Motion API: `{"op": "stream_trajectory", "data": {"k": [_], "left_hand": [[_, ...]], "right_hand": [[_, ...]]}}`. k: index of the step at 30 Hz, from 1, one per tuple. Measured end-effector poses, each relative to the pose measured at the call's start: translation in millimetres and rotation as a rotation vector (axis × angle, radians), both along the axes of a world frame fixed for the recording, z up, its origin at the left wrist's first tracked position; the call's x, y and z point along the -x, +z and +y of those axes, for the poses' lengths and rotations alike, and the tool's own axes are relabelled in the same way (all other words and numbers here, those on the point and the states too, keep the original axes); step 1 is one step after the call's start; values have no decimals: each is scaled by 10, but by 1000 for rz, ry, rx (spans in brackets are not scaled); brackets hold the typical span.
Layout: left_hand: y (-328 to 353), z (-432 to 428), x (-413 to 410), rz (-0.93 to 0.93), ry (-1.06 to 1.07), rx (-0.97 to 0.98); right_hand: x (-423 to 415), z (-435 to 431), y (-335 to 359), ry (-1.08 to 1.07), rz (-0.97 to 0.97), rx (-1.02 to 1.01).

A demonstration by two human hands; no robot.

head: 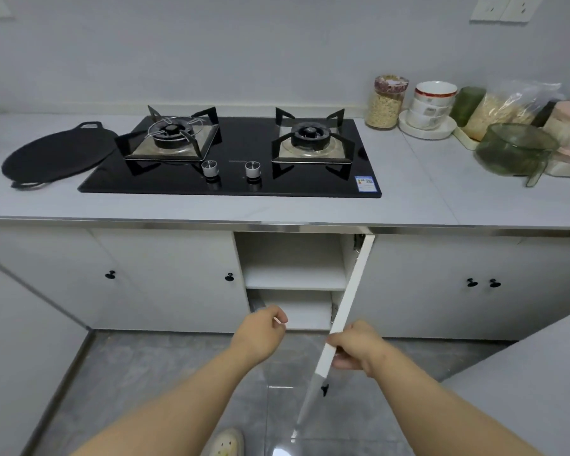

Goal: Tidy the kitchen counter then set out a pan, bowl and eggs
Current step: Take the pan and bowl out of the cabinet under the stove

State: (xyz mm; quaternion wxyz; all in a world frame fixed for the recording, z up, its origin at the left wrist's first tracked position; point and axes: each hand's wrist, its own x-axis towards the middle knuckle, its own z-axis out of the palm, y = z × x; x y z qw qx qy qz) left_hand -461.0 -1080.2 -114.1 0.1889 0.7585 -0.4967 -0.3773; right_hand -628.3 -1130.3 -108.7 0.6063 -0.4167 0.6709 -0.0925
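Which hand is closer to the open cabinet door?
Right. The right hand grips the cabinet door by its edge; the left hand is off to the door's left, in front of the cupboard, not touching the door.
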Motion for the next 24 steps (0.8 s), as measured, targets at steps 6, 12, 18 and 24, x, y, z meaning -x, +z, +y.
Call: {"op": "stream_trajectory", "data": {"k": [6,12,18,24], "left_hand": [[-36,-167,-601,-55,-1,26],[71,-478,-1303,-172,16,139],[191,-779,-1788,-506,-81,427],[131,-1066,-1812,-690,-344,126]], "right_hand": [[-716,-187,-41,-62,-151,-57],[-1514,-586,74,14,-78,-32],[-1932,-874,86,-173,-104,-113],[-2085,-1046,156,-308,-242,-150]]}}
